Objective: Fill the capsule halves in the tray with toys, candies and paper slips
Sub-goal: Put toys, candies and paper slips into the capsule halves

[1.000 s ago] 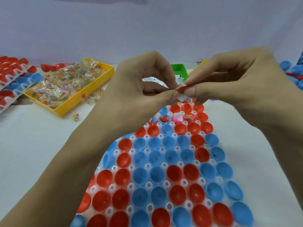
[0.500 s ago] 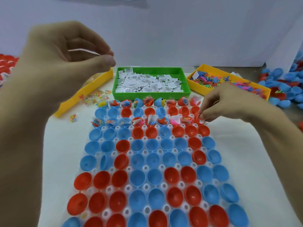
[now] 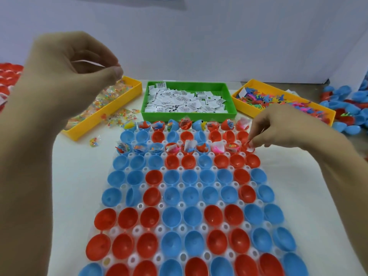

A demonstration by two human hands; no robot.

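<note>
A clear tray [image 3: 180, 204] holds rows of red and blue capsule halves. The farthest row and the third row carry toys, candies and slips; the rest are hollow. My left hand [image 3: 75, 62] is raised at the upper left, its curled fingers holding white paper slips [image 3: 87, 63]. My right hand [image 3: 278, 128] reaches down to the right end of the third row. Its fingertips pinch a white paper slip [image 3: 251, 150] in a red capsule half [image 3: 247, 148].
Behind the tray stand a yellow bin of wrapped candies [image 3: 89, 126], a green bin of paper slips [image 3: 189, 115] and a yellow bin of small coloured toys [image 3: 258, 112]. Loose candies [image 3: 94, 141] lie beside the left bin. Spare capsule halves pile at the far right [image 3: 350, 100] and far left [image 3: 8, 76].
The hands met in front of me a second ago, then parted. My left hand rose to the upper left with slips; my right dropped to the third row's right end and stays there.
</note>
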